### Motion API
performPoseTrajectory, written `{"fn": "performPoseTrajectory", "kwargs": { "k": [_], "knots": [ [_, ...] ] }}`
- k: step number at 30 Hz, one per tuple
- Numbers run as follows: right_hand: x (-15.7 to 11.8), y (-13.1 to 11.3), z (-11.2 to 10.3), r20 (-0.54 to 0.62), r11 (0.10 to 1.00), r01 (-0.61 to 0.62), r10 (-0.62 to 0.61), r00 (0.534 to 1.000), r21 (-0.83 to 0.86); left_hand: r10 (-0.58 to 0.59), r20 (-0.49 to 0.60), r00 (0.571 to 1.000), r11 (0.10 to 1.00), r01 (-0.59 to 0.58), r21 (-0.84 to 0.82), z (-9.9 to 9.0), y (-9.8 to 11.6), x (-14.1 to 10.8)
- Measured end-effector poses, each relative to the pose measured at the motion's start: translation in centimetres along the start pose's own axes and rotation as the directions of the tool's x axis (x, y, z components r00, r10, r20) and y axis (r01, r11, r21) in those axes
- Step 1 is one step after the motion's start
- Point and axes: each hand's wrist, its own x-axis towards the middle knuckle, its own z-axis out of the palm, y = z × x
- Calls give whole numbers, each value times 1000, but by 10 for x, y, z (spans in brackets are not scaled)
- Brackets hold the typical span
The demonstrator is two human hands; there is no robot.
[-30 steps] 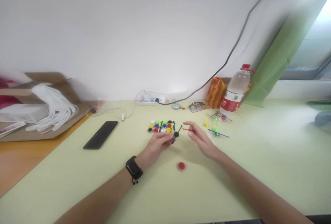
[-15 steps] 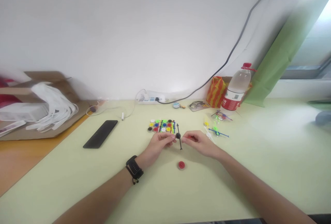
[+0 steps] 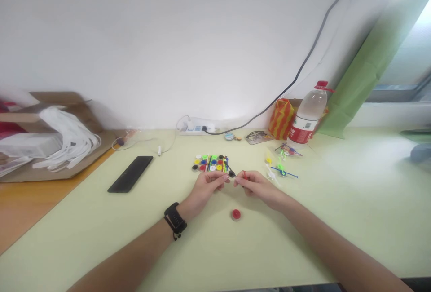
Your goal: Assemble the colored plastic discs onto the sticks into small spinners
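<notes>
My left hand (image 3: 209, 186) pinches a black arrow spinner (image 3: 232, 174) by its round hub, just above the table. Opposite it, my right hand (image 3: 256, 185) is closed, its thumb and fingertips touching the spinner. A slim red arrow (image 3: 245, 174) pokes out between the right hand's fingers; the rest of it is hidden. On the table below both hands lies a round red disc (image 3: 236, 214). Just beyond the left hand, rows of coloured discs (image 3: 204, 162) sit beside a bundle of coloured arrows (image 3: 226, 162).
Several spinners (image 3: 282, 171) in green, blue, white and yellow lie to the right, with more behind them. A large bottle (image 3: 308, 114) and a striped bag (image 3: 282, 119) stand at the back. A black phone (image 3: 130, 174), power strip (image 3: 197, 129) and cardboard box (image 3: 67, 166) are further left.
The black spinner has turned from nearly upright to leaning away to the left. My right hand has come closer to touch it, and the red arrow in it shows more clearly.
</notes>
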Motion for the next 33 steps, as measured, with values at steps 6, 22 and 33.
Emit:
{"fn": "performPoseTrajectory", "kwargs": {
  "k": [6,22,33],
  "knots": [
    [-5,1,-9,163,988,-153,148,975,14,20,-37,999,1000,-20,5,-1,0,1],
    [22,21,-49,-496,908,112,115,861,405,-8,120,993,983,-14,181,5,5,-3],
    [23,25,-47,-472,931,-1,186,862,365,72,537,841,830,-349,436,-1,32,-21]
  ]
}}
